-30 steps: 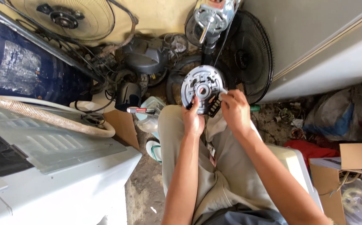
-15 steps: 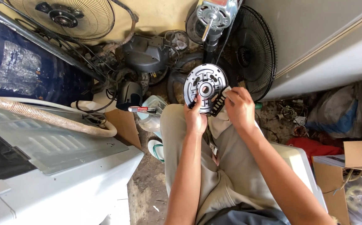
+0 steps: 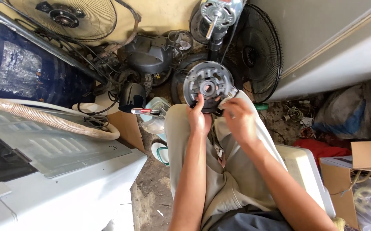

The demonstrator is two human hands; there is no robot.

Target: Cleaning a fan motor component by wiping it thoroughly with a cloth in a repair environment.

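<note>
Step in hand, as judged: handling motor end plate (image 3: 208, 85), held over your knees, just below upright fan motor (image 3: 216, 13). Left hand (image 3: 199, 117) grips plate's lower rim. Right hand (image 3: 238, 119) closed on rim's right edge, beside left hand. Next move calls for steady left grip while right fingers work the edge.

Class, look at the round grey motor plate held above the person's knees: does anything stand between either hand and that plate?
Nothing visible does. The left hand grips the motor plate at its lower edge, and the right hand touches its lower right side, apparently through a pale cloth.
</note>
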